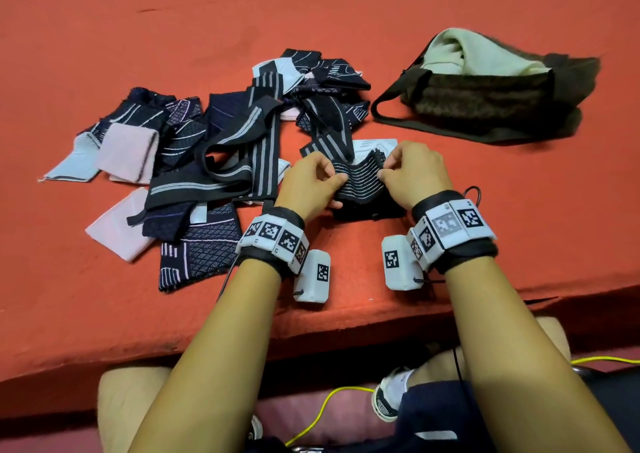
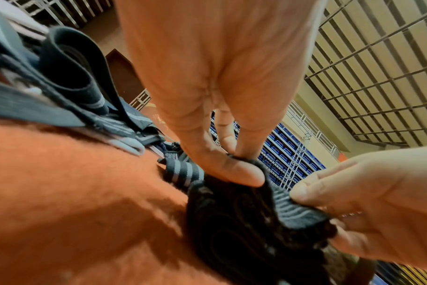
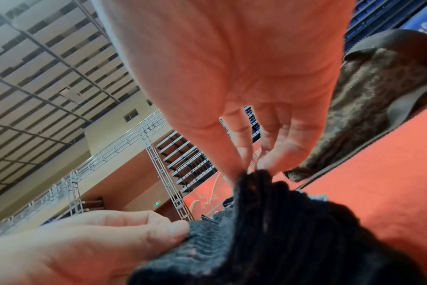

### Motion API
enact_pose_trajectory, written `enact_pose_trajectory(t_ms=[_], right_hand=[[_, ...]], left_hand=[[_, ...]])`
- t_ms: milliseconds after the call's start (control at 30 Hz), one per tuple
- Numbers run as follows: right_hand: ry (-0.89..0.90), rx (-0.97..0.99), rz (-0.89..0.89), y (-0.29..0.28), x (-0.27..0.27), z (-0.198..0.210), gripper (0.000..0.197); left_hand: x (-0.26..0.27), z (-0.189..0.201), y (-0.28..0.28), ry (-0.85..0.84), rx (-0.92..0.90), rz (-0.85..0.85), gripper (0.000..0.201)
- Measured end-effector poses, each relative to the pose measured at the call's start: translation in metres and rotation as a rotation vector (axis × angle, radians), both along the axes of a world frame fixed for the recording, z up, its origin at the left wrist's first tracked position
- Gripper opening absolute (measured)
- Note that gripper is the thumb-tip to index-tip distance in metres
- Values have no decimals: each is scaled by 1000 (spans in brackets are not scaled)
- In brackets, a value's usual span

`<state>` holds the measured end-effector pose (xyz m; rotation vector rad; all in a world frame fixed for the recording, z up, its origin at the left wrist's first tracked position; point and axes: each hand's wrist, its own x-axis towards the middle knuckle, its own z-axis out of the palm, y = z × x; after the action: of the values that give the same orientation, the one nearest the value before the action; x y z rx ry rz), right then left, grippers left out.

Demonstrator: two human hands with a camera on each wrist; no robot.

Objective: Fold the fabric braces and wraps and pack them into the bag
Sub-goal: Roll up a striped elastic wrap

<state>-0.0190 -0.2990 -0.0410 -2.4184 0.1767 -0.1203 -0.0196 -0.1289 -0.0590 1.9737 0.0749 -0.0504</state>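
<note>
Head view, left hand and right hand each pinch-grip ribbed black wrap, red felt table

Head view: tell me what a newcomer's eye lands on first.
Both hands, the left hand and right hand, pinch a black ribbed wrap near the red table's front edge. Left of them sprawls a heap of braces; the brown bag lies far right.
</note>
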Motion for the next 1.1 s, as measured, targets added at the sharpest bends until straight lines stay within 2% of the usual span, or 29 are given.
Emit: enact_pose_trajectory(t_ms=[133,300,433,600,700,933,1100], right_hand=[[12,8,-17,-4,1,0,20],[21,11,-33,0,-2,-2,9],[41,-1,-24,-1,-3,-1,11],[39,18,-52,0,-2,0,11],[74,-1,-46,-1,-2,-4,12],[37,-59,6,6,-1,2,27],[22,-144,54,15,2,4,17]], left_hand=[[1,1,-2,-24,21,11,20],[6,-6,-3,-6,57,6,22],[7,-8,1,16,73,-8,21],[10,-9,-1,-45,115,-18,20],[13,-14,-1,-11,123,-34,23],[16,-16,-4,32,187,-112,17],[16,-17,-3,27,215,-137,15]])
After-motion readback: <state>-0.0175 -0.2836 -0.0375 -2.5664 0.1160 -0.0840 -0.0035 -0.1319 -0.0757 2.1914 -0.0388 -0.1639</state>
